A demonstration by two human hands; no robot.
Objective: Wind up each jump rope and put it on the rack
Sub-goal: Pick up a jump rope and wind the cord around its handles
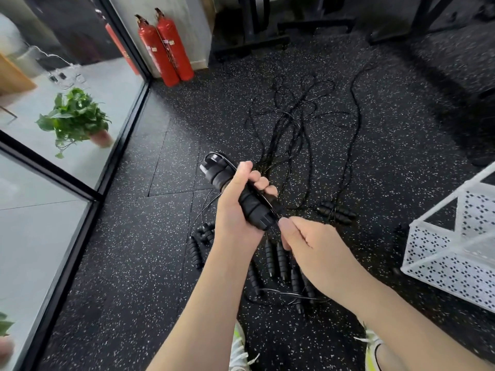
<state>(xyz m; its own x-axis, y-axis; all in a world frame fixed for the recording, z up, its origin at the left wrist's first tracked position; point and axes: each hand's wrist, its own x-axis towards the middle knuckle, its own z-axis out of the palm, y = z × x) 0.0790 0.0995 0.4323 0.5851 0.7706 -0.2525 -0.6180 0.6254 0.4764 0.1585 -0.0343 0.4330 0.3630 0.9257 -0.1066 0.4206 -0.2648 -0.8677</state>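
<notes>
On a speckled black rubber gym floor (150,253), a person's left hand (238,207) wraps its fingers round a pair of black ribbed foam jump-rope handles (241,194), held side by side as one bundle so the thin black cord (263,200) can be wound lengthwise over them. The right hand (308,242) meets the bundle's near end, thumb and forefinger pinched together on the cord just beside the handle tips, apparently guiding it round for a turn; how many turns are on cannot be told.

Below and beyond the hands, several more black foam-handled jump ropes (278,261) lie on the floor, their handles grouped near the person's feet and their cords trailing away in a loose tangle (297,121), evidently laid out within reach for winding one at a time. A white perforated metal wire rack (439,263) stands close at the right, near enough to take each finished bundle; no rope shows in the visible part of it.

Two red fire extinguishers (166,46) stand against the far wall, and a green potted plant (75,116) sits beyond the glass partition.
</notes>
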